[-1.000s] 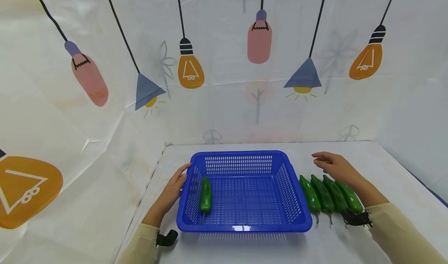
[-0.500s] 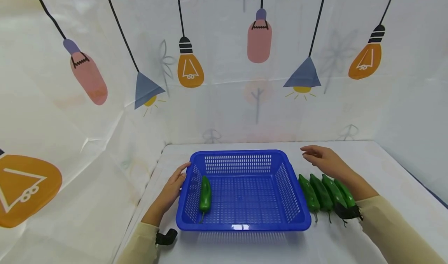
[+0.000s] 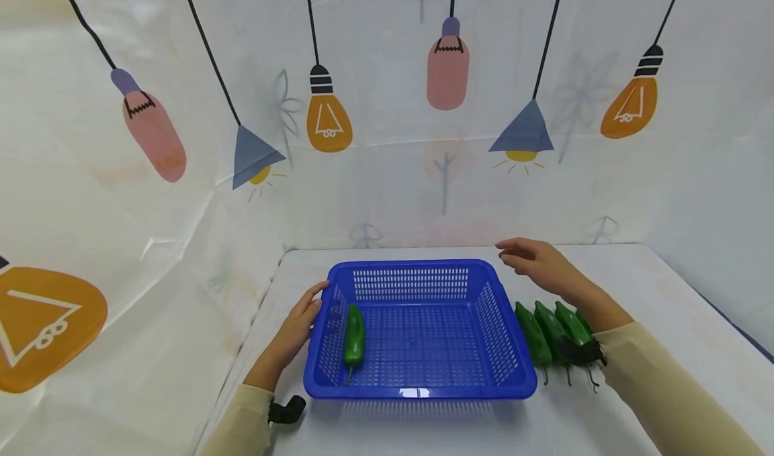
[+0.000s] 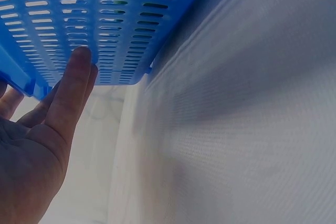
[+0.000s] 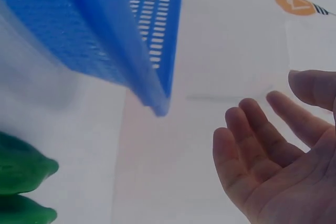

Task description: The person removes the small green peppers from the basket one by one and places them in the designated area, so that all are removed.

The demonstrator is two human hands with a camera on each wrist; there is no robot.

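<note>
A blue plastic basket (image 3: 417,394) with slotted walls stands on the table. One green chili pepper (image 3: 354,338) lies in it along the left side. My left hand (image 3: 298,322) rests against the basket's left side. Its fingers (image 4: 73,85) extend against the outer wall in the left wrist view. The right hand (image 3: 535,264) hovers beyond the basket's back right corner, holding nothing. In the right wrist view its fingers (image 5: 252,140) are loosely bent. Several green chili peppers (image 3: 532,335) lie in a row right of the basket, partly covered by my right forearm and wrist strap.
A white-covered table (image 3: 683,322) carries everything. Behind it and to the left hangs a white backdrop (image 3: 387,194) printed with lamps and bulbs. Black straps (image 3: 287,410) sit on both wrists. The basket's walls rise around the pepper inside.
My right hand has moved left and slightly away from me, from above the loose peppers toward the basket's back right corner. The left hand, basket and peppers stay put.
</note>
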